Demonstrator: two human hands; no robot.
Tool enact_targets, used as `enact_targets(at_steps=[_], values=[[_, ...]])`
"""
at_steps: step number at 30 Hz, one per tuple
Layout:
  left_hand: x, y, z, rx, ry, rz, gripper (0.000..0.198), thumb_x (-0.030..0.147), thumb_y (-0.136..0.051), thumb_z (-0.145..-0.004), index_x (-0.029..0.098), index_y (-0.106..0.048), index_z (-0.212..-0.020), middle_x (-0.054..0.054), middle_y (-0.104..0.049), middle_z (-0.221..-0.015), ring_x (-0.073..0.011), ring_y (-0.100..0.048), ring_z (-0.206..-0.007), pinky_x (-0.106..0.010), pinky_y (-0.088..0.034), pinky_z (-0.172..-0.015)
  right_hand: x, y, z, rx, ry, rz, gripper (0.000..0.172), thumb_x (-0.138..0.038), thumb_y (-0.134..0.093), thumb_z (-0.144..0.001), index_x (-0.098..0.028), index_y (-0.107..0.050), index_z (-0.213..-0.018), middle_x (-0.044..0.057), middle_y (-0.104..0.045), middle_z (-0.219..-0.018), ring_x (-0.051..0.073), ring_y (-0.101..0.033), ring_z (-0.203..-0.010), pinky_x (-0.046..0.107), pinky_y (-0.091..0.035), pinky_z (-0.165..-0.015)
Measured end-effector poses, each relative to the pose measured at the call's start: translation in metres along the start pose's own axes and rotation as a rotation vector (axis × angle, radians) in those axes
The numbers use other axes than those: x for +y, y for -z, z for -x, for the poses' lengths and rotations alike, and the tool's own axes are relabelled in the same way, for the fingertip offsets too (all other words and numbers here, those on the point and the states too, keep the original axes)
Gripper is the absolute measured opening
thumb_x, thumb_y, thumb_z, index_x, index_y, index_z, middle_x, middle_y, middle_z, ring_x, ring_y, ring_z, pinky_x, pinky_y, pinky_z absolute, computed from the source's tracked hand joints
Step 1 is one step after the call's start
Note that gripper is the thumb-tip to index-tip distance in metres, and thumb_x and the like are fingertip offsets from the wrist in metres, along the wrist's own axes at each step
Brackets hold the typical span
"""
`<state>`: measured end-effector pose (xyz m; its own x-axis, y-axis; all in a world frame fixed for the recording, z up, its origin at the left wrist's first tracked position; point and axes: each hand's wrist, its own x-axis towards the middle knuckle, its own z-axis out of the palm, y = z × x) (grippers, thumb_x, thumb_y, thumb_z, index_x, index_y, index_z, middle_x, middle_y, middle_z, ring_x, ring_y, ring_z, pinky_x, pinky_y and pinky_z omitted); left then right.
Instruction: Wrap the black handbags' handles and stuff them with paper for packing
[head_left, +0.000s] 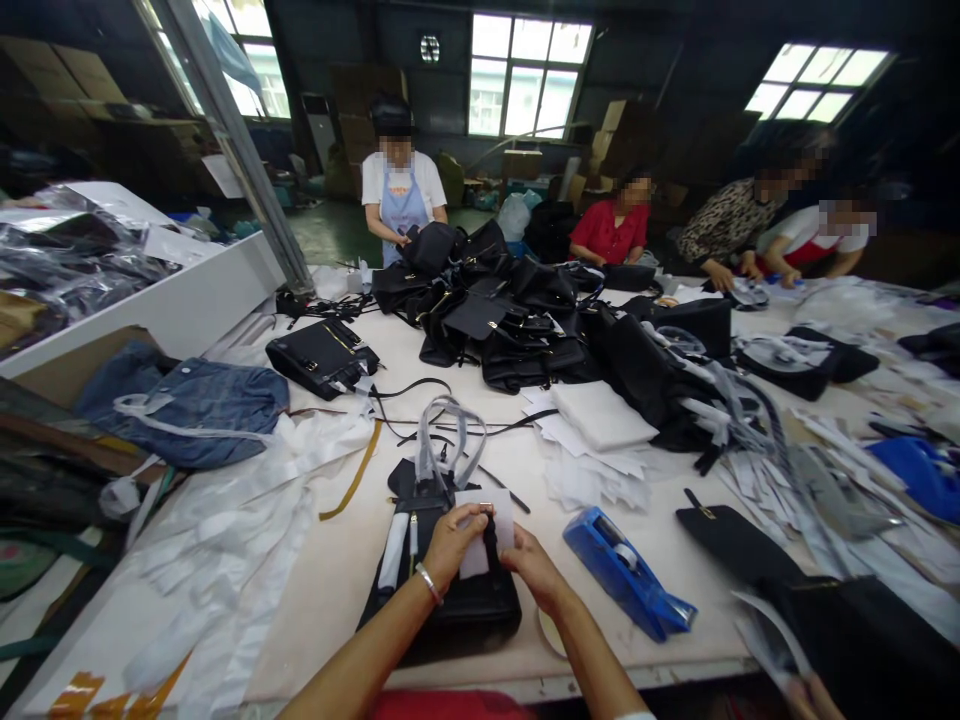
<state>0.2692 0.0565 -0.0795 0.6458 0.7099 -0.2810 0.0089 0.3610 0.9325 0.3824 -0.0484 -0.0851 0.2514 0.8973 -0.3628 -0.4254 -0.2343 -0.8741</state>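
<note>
A: Where did the black bag [487, 607] lie, and what did your hands have?

B: It lay on the desk [319, 590] right in front of you. From the left, a white sleeve [394, 552] ran along its front, and the plastic-wrapped handles [480, 443] stretched away from you. Your left hand [450, 543] had thumb and fingers pinched on the black strap [491, 545] by its gold buckle [487, 508]. A pale sheet [504, 508] lay behind the strap, and your right hand [535, 573] was bent in at the sheet's right edge; I couldn't tell whether it gripped paper or strap.

A: How was that best done?

B: I judged that a light left pinch close to the buckle suited you, so the strap didn't twist. The sheet wanted to be flat, since a creased corner could have caught. Your right fingers did better steadying than tugging. The blue tape dispenser [626, 575], to the right, needed room from your wrist.

A: Could you read any writing?

B: No. Orange marks [79, 692] low on the left were cut off, and the orange print [400, 189] on an apron [395, 212] across the desk was too small. You had no readable brand on the bag.
</note>
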Motion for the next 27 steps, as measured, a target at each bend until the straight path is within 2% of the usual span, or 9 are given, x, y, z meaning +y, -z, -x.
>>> enact_targets(at_steps=[4, 6, 8, 10, 12, 14, 17, 21, 27], values=[[-0.008, -0.002, -0.001, 0.033, -0.024, -0.002, 0.026, 0.036, -0.068, -0.071, 0.015, -0.072, -0.087, -0.009, -0.07, -0.097, -0.0235, -0.061, -0.093, -0.033, -0.043, -0.087, 0.001, 0.008, 0.004, -0.05, 0.006, 0.158, 0.038, -0.02, -0.056, -0.065, -0.019, -0.062, -0.103, 0.001, -0.067, -0.088, 0.019, -0.059, -0.077, 0.031, -0.047, -0.073], [-0.01, -0.005, -0.001, 0.072, -0.058, -0.027, 0.025, 0.035, -0.066, -0.072, 0.015, -0.071, -0.087, -0.008, -0.07, -0.094, -0.023, -0.061, -0.09, -0.033, -0.043, -0.086, 0.0, 0.01, 0.004, -0.046, 0.067, 0.216, 0.041, -0.023, -0.055, -0.069, -0.02, -0.059, -0.11, 0.004, -0.065, -0.1, 0.02, -0.06, -0.085, 0.033, -0.047, -0.08], [-0.009, -0.008, 0.001, 0.108, -0.113, -0.065, 0.029, 0.033, -0.065, -0.072, 0.017, -0.069, -0.095, -0.007, -0.069, -0.098, -0.0232, -0.06, -0.094, -0.032, -0.042, -0.088, -0.004, 0.009, 0.004, 0.08, 0.164, 0.274, 0.051, -0.026, -0.055, -0.074, -0.023, -0.049, -0.124, 0.006, -0.059, -0.117, 0.02, -0.059, -0.096, 0.034, -0.045, -0.086], [-0.004, -0.012, 0.004, 0.145, -0.199, -0.111, 0.042, 0.031, -0.065, -0.072, 0.02, -0.062, -0.113, -0.006, -0.064, -0.115, -0.0233, -0.056, -0.105, -0.031, -0.038, -0.094, -0.01, 0.005, 0.003, 0.23, 0.247, 0.349, 0.057, -0.031, -0.056, -0.076, -0.026, -0.04, -0.131, 0.007, -0.053, -0.125, 0.019, -0.056, -0.103, 0.034, -0.044, -0.089], [0.0, -0.015, 0.006, 0.181, -0.247, -0.155, 0.062, 0.03, -0.066, -0.072, 0.023, -0.048, -0.13, -0.005, -0.057, -0.128, -0.0228, -0.053, -0.112, -0.03, -0.035, -0.097, -0.015, -0.001, -0.001, 0.296, 0.296, 0.42, 0.052, -0.034, -0.057, -0.077, -0.026, -0.045, -0.127, 0.005, -0.056, -0.122, 0.02, -0.056, -0.102, 0.033, -0.044, -0.088], [0.002, -0.016, 0.008, 0.216, -0.226, -0.183, 0.074, 0.03, -0.067, -0.07, 0.022, -0.037, -0.137, -0.006, -0.056, -0.128, -0.0229, -0.054, -0.109, -0.03, -0.036, -0.095, -0.017, -0.004, -0.005, 0.316, 0.325, 0.454, 0.038, -0.037, -0.058, -0.076, -0.024, -0.057, -0.112, 0.003, -0.063, -0.107, 0.02, -0.058, -0.095, 0.031, -0.044, -0.085], [0.0, -0.014, 0.007, 0.209, -0.171, -0.191, 0.065, 0.032, -0.067, -0.07, 0.018, -0.046, -0.13, -0.008, -0.064, -0.115, -0.0229, -0.059, -0.098, -0.029, -0.039, -0.088, -0.015, -0.005, -0.011, 0.358, 0.319, 0.44, 0.026, -0.042, -0.059, -0.075, -0.021, -0.063, -0.089, 0.002, -0.066, -0.085, 0.019, -0.058, -0.08, 0.029, -0.045, -0.075], [-0.006, -0.01, 0.006, 0.112, -0.125, -0.215, 0.031, 0.037, -0.061, -0.075, 0.016, -0.066, -0.097, -0.005, -0.069, -0.089, -0.0214, -0.059, -0.081, -0.03, -0.043, -0.076, -0.012, -0.004, -0.014, 0.378, 0.297, 0.335, 0.03, -0.047, -0.062, -0.073, -0.019, -0.063, -0.084, 0.002, -0.065, -0.081, 0.019, -0.057, -0.076, 0.028, -0.045, -0.071], [-0.009, -0.01, 0.009, 0.062, -0.045, -0.017, 0.032, 0.038, -0.065, -0.072, 0.016, -0.065, -0.095, -0.003, -0.068, -0.088, -0.019, -0.058, -0.079, -0.028, -0.044, -0.074, -0.011, -0.005, -0.013, 0.347, 0.287, 0.147, 0.029, -0.044, -0.066, -0.071, -0.019, -0.061, -0.087, 0.002, -0.063, -0.085, 0.018, -0.057, -0.081, 0.027, -0.045, -0.073]])
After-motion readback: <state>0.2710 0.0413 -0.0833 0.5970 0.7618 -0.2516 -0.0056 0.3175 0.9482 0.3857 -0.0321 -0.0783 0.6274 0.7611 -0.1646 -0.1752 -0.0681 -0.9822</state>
